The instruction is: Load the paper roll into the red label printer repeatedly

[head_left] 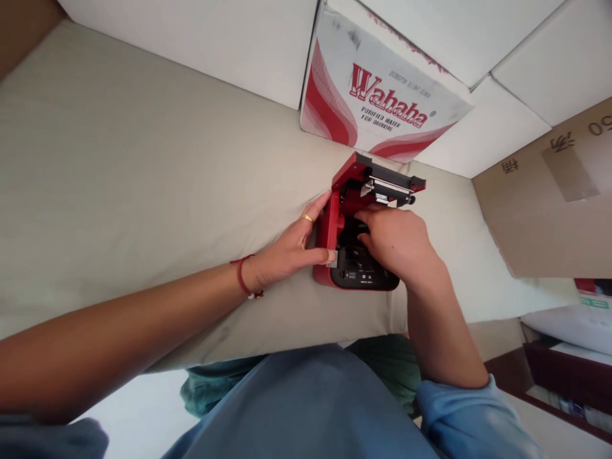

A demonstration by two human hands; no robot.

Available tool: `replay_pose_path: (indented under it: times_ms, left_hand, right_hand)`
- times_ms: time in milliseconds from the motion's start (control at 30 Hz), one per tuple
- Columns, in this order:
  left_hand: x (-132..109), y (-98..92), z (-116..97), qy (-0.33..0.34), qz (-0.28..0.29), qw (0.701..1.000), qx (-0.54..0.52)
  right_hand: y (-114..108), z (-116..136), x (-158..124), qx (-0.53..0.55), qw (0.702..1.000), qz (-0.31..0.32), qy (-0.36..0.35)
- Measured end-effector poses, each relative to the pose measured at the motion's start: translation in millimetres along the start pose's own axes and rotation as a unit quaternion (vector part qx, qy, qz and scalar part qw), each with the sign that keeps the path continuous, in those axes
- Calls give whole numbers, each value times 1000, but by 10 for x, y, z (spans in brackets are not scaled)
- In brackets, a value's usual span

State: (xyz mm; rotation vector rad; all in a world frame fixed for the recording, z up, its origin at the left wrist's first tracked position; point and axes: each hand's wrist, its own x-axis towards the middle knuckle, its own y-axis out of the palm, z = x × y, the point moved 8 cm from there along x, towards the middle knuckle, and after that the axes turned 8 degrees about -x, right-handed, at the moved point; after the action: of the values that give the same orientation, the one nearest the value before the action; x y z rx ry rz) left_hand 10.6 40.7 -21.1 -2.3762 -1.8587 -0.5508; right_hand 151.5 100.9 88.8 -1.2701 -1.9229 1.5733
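A red and black label printer (366, 271) stands on the cloth-covered surface with its lid (389, 173) raised. A metal strip and a dark roller show on the lid's underside. My left hand (291, 248) grips the printer's left side, its thumb on the front left corner by a small grey piece (332, 258) and its fingers along the red wall. Inside the open compartment reaches my right hand (399, 239), thumb and fingers bent towards each other. Their tips are partly hidden, and I cannot make out what they hold.
Behind the printer a white and red water carton (377, 95) leans against white tiles (215, 38). A brown cardboard box (549, 191) stands at the right. The beige cloth surface (119, 172) ends just in front of my lap. Dark red shelving (564, 376) is at the lower right.
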Motion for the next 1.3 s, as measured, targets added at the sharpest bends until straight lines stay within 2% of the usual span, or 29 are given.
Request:
replay_pose_path:
  times_ms: [167,300,400,500,633,733,833,933,1000,1067,1133,1200,1267,1300]
  left_hand:
    - [3,2,38,-3,-2,1000,-3]
    - [6,19,50,-20,-1,999,-38]
    - [5,55,14,-29,16,998,-45]
    - [-5,95,-1,-42,41,998,-26]
    - [-17,85,29,-46,33,998,-22]
    - [-22,89,71,-78,21,995,-63]
    - [-20,121,54,-104,23,989,-104]
    - [-19,113,26,-110,15,988,-108]
    - [-27,97,40,-114,6,987,-114]
    - [-37,86,65,-116,-1,985,-127]
    - [-45,73,86,-114,-11,984,-134]
    - [-50,56,101,-114,-21,985,-131]
    - [-53,48,115,-119,-24,984,-129]
    - [-53,50,119,-123,-21,984,-130]
  right_hand:
    - [17,-7,45,6,999,24,28]
    - [21,-50,-58,36,999,8,36]
    - [115,-149,-222,108,993,-14,40]
    - [258,-300,-365,203,976,-51,65]
    - [379,-399,-391,275,955,-76,78]
    - [329,-350,-329,253,964,-46,66]
    - [201,-238,-254,146,988,0,42]
    - [151,-149,-182,73,996,46,26]
    - [135,-152,-176,91,994,43,35]
    - [97,-200,-252,158,986,2,47]
    - [56,-281,-436,254,965,-51,44]
    - [49,-424,-693,364,924,-107,48]
    - [118,-650,-957,489,849,-185,81]
    - [191,-786,-1079,549,793,-240,110]
